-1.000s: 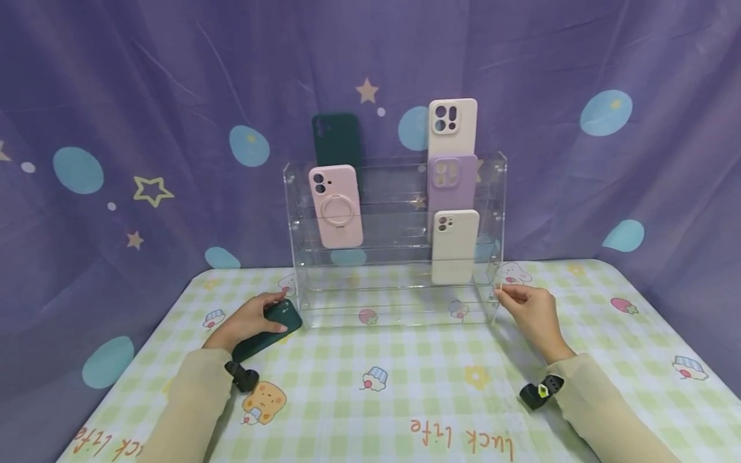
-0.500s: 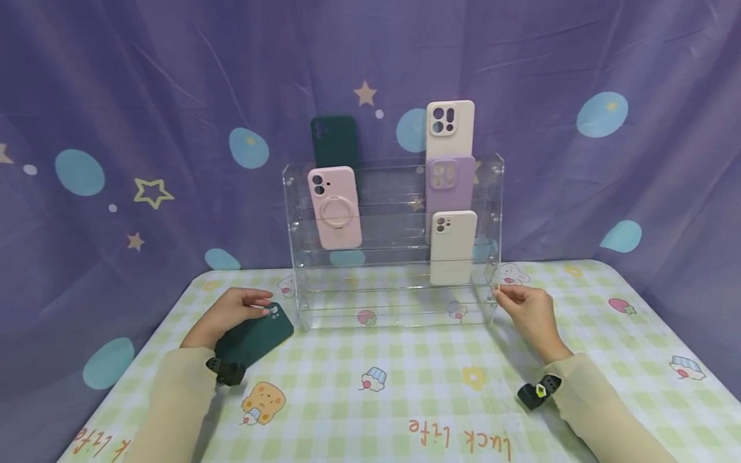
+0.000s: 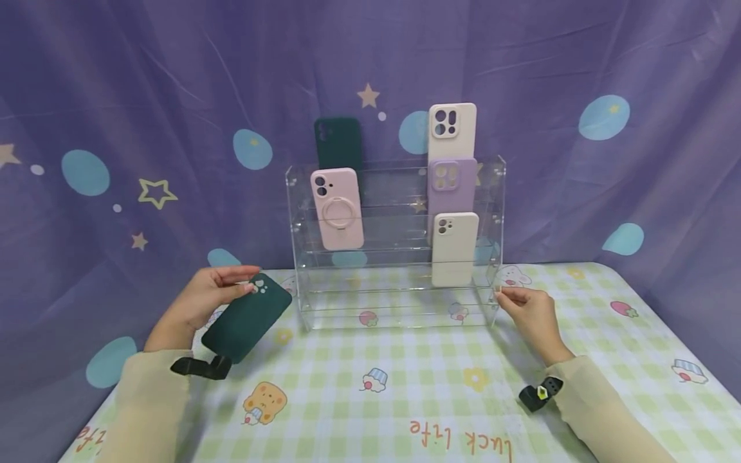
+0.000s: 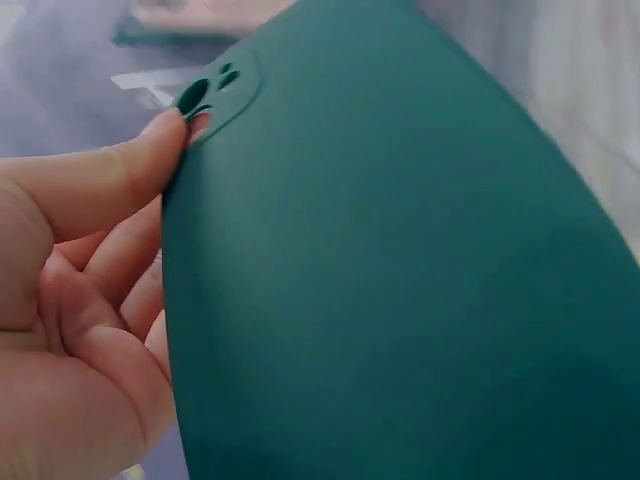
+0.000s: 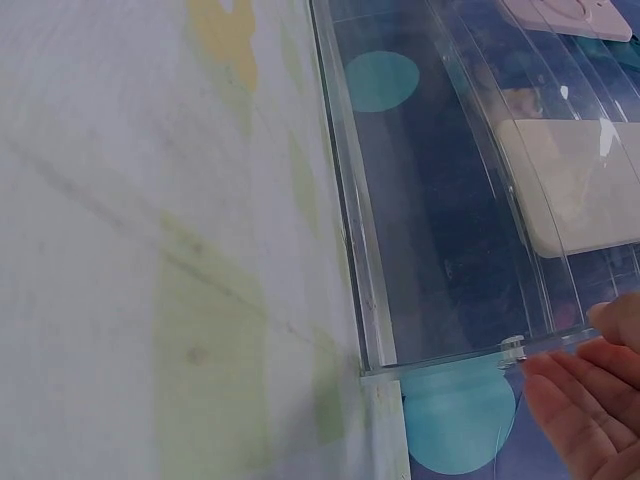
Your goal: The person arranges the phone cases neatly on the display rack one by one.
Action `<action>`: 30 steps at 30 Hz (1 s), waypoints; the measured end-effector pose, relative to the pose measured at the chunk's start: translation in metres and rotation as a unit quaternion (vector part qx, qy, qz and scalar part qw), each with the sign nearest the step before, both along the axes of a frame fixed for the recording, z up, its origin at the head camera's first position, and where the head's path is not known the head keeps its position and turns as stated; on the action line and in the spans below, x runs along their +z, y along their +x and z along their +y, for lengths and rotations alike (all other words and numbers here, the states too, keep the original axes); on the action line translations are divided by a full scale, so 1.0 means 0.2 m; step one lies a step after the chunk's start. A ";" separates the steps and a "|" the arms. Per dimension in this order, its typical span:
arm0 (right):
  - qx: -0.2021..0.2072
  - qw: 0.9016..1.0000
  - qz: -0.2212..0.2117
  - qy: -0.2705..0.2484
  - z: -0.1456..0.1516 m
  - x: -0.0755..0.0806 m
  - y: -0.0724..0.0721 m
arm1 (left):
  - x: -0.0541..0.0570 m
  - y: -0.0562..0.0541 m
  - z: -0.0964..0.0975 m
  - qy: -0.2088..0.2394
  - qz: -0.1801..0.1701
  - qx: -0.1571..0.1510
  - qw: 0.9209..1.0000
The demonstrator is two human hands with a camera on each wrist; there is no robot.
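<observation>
My left hand (image 3: 199, 299) pinches a dark green phone case (image 3: 249, 328) by its camera-hole corner, tilted above the table's left side. In the left wrist view, the thumb presses beside the case's camera holes (image 4: 195, 97), with the other fingers partly behind it. My right hand (image 3: 529, 315) pinches the lower right side edge of a clear acrylic display rack (image 3: 293, 238). On the rack's left stand a pink phone case (image 3: 338, 235) with a ring and another dark green case (image 3: 338, 141). On its right are a white case (image 3: 466, 132), a purple case (image 3: 463, 193) and a cream case (image 3: 455, 257).
A green-and-white checked cloth (image 3: 428, 405) with printed cakes and lettering covers the table. A purple curtain (image 3: 191, 71) with stars and blue spots hangs behind the rack. Black wrist cameras (image 3: 541, 393) sit on both wrists.
My left hand has lifted the dark green case off the table, moved it left, away from the rack, and tilted it up. My right hand stays at the rack's edge.
</observation>
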State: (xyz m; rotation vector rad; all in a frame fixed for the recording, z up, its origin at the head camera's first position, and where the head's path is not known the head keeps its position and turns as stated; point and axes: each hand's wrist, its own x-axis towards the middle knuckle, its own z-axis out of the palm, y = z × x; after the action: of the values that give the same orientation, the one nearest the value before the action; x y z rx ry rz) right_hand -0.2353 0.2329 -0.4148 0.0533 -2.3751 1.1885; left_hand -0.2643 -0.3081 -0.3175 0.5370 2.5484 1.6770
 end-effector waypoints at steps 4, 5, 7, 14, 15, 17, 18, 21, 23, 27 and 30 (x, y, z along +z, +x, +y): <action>0.000 1.000 0.001 0.002 0.01 0.00 0.00 | 0.12 0.03 0.12 0.108 0.016 0.012 0.994; 0.000 1.000 0.002 0.001 0.01 0.00 0.00 | 0.14 0.04 0.16 0.147 0.018 0.023 0.989; 0.000 1.000 0.005 0.000 0.01 0.00 0.00 | 0.20 0.04 0.24 0.224 0.026 0.055 0.973; 0.000 1.000 0.005 0.000 0.02 -0.01 -0.01 | 0.31 -0.01 0.50 0.444 0.092 0.150 0.879; 0.000 1.000 0.006 0.000 0.02 -0.01 -0.01 | 0.32 -0.03 0.53 0.467 0.103 0.153 0.865; 0.000 1.000 0.007 0.004 0.02 -0.01 -0.01 | 0.33 -0.06 0.59 0.506 0.123 0.152 0.840; 0.000 1.000 0.008 0.006 0.01 -0.01 -0.01 | 0.34 -0.08 0.61 0.521 0.130 0.151 0.830; 0.000 1.000 0.008 0.007 0.01 0.00 -0.01 | 0.35 -0.12 0.68 0.559 0.143 0.149 0.803; 0.000 1.000 0.010 0.009 0.01 0.00 -0.01 | 0.35 -0.14 0.73 0.571 0.143 0.153 0.794; -0.001 1.000 0.008 0.010 0.00 0.01 0.00 | 0.32 -0.19 0.81 0.595 0.142 0.169 0.773; -0.002 1.000 0.003 0.007 0.00 0.02 0.00 | 0.27 -0.22 0.86 0.609 0.149 0.191 0.756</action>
State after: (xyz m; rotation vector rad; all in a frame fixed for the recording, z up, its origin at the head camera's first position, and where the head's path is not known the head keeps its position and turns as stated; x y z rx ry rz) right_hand -0.2349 0.2330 -0.4118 0.0552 -2.3776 1.1678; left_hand -0.3092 -0.1368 -0.2627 0.2705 1.3089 3.5381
